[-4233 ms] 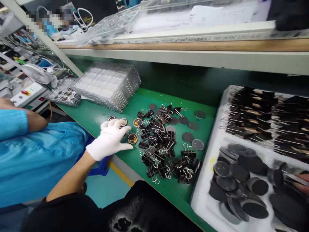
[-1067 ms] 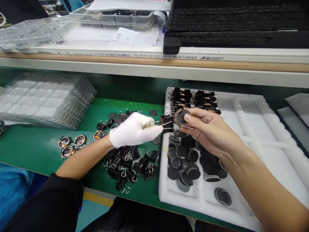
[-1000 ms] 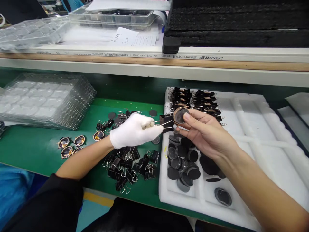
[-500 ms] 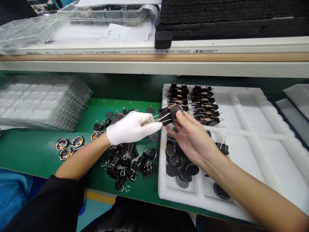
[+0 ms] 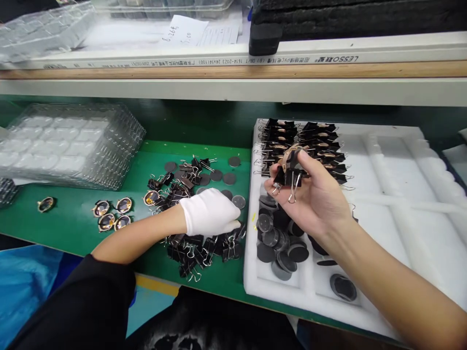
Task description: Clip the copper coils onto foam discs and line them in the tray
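Note:
My right hand point(image 5: 310, 194), bare, holds a gold-rimmed round piece point(image 5: 291, 156) above the white foam tray. A black binder clip point(image 5: 292, 177) is clamped on that piece, its wire handles pointing down. My left hand point(image 5: 213, 214), in a white glove, is at the right side of a pile of black binder clips point(image 5: 189, 253). Its fingers are drawn together against the clips; whatever is between the fingertips is hidden. Grey-black discs point(image 5: 229, 178) lie just behind the glove on the green table.
The white foam tray point(image 5: 250, 284) carries rows of clipped pieces point(image 5: 321, 146) and loose black discs point(image 5: 286, 262). Gold-rimmed pieces with amber-and-dark faces point(image 5: 106, 222) lie at left, before stacked clear plastic trays point(image 5: 73, 146). A shelf edge point(image 5: 219, 90) crosses above the table.
My left hand has let go of the binder clip and moved down to the pile. My right hand has turned palm-up, keeping the clipped piece. The view has shifted slightly.

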A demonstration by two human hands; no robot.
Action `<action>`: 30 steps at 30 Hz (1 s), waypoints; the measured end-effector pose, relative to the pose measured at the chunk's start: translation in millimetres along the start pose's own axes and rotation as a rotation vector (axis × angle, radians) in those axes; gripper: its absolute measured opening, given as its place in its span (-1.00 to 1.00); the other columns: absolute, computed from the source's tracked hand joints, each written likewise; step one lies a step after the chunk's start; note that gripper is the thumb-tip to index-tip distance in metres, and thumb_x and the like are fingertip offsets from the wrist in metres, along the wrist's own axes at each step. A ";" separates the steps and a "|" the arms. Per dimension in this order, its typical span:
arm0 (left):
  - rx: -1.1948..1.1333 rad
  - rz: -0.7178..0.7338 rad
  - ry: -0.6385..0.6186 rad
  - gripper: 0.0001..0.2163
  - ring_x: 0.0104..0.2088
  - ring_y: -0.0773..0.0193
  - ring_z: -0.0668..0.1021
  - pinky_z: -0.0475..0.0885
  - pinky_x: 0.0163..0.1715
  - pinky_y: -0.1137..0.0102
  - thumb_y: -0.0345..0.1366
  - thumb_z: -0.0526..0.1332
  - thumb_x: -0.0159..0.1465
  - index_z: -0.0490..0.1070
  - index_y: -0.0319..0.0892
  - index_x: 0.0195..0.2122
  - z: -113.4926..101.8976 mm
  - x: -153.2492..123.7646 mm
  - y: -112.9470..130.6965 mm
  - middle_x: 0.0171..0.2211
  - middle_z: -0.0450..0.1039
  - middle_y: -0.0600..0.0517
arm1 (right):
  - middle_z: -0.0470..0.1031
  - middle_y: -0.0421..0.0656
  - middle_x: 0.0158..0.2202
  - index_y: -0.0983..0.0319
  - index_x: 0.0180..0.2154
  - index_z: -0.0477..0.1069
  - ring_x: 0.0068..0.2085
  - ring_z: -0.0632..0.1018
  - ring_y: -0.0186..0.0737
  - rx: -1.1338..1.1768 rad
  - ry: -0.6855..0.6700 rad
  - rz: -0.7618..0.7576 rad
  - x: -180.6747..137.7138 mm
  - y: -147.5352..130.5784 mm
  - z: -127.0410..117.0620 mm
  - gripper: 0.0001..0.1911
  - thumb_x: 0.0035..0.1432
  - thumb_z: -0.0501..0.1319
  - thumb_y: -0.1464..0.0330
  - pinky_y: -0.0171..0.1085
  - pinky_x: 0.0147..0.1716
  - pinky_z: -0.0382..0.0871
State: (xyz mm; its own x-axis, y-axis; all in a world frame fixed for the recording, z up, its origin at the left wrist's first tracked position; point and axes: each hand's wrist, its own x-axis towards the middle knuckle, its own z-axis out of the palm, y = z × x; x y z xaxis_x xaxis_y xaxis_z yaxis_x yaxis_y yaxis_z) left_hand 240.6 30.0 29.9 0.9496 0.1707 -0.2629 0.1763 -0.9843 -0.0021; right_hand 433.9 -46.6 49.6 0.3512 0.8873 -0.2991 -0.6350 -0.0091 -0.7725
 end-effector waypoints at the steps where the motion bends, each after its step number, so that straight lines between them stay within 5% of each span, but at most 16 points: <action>1: -0.027 0.003 0.022 -0.65 -0.58 0.21 0.45 0.06 -0.54 0.38 -0.05 0.14 0.41 0.43 -0.15 -0.44 -2.9 0.0 -4.8 -0.57 0.44 0.01 | 0.51 -0.26 -0.31 0.08 -0.35 0.53 -0.25 0.56 -0.25 -0.007 -0.015 -0.003 -0.9 -1.4 0.4 -0.80 0.08 0.48 0.19 -0.26 -0.28 0.58; 9: -0.528 -0.368 0.593 -0.61 -0.54 0.41 0.30 0.17 -0.47 0.43 -0.10 0.16 0.40 0.25 -0.17 -0.54 -43.9 -9.9 -40.8 -0.61 0.25 0.17 | 0.61 -0.14 -0.20 0.13 -0.26 0.68 -0.23 0.60 -0.18 -0.361 -0.310 0.114 -3.4 -12.2 -8.5 -0.77 0.05 0.53 0.19 -0.22 -0.28 0.56; 13: -0.600 -0.327 0.592 -0.62 -0.48 0.38 0.40 0.23 -0.41 0.41 -0.10 0.06 0.46 0.36 -0.17 -0.46 -44.7 -11.7 -35.0 -0.51 0.41 0.12 | 0.65 -0.13 -0.16 0.12 -0.25 0.70 -0.12 0.63 -0.13 -0.477 -0.482 -0.002 -8.3 2.6 -5.6 -0.83 0.11 0.51 0.22 -0.19 -0.09 0.53; 16: -0.645 -0.367 0.604 -0.55 -0.50 0.33 0.42 0.25 -0.41 0.37 -0.10 -0.14 0.50 0.40 -0.15 -0.37 -43.6 -10.8 -23.2 -0.51 0.42 0.07 | 0.67 -0.17 -0.12 0.07 -0.23 0.71 -0.12 0.63 -0.18 -0.490 -0.411 -0.158 -14.7 15.5 -1.9 -0.88 0.15 0.50 0.27 -0.22 -0.06 0.53; 21: -0.518 -0.621 0.569 -0.62 -0.56 0.33 0.36 0.21 -0.47 0.37 0.10 0.25 0.22 0.30 -0.12 -0.46 -50.9 -10.0 -6.8 -0.61 0.34 0.13 | 0.69 -0.22 -0.15 0.01 -0.21 0.71 -0.15 0.64 -0.19 -0.421 -0.380 -0.212 -20.8 22.5 -1.1 -0.88 0.16 0.49 0.29 -0.24 -0.11 0.55; 30: -0.546 -0.424 0.585 -0.66 -0.61 0.43 0.32 0.20 -0.53 0.44 -0.02 0.27 0.20 0.34 -0.16 -0.54 -52.0 -15.3 -18.1 -0.68 0.28 0.19 | 0.67 -0.19 -0.17 0.03 -0.14 0.70 -0.16 0.64 -0.17 -0.460 -0.402 -0.183 -19.5 10.8 -4.2 -0.83 0.19 0.47 0.25 -0.23 -0.14 0.56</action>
State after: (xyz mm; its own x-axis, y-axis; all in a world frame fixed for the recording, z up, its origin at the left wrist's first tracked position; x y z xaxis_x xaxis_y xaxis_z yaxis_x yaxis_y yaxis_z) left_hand 236.4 47.4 84.2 0.7309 0.6559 0.1884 0.4978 -0.7013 0.5102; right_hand 423.1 -65.9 44.7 0.0833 0.9962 0.0250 -0.1975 0.0411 -0.9794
